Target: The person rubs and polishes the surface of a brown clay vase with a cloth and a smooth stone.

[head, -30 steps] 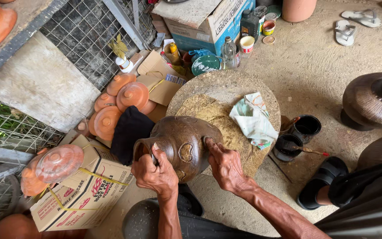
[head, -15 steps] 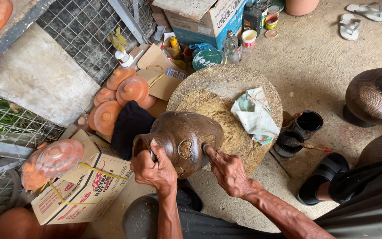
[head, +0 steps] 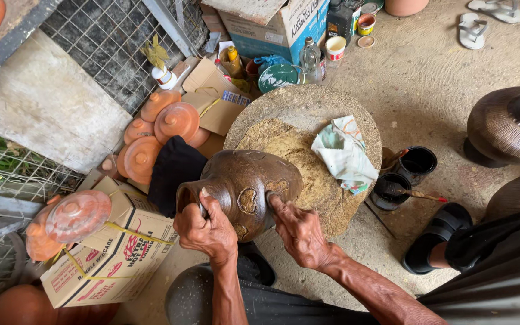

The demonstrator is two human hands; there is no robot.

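A dark brown glazed clay pot [head: 245, 186] lies on its side at the near edge of a round stone slab [head: 308, 108]. My left hand [head: 206, 227] grips the pot's mouth rim, fingers hooked over it. My right hand [head: 296, 232] presses fingertips against the pot's belly beside a lighter heart-shaped patch; whether it holds a small tool I cannot tell. A crumpled pale cloth [head: 344, 153] rests on the slab past the pot.
Two black paint cups with brushes [head: 404, 174] stand right of the slab. Orange clay lids [head: 164, 129] pile up at left near a lid-topped cardboard box [head: 115, 247]. Large dark vases [head: 507, 123] stand at right. Bottles and a box [head: 284, 24] sit behind. My sandalled foot [head: 434, 241] is lower right.
The pot has turned slightly in my hands and my right fingertips have shifted along its belly. The view has drifted a little; the hands keep their hold.
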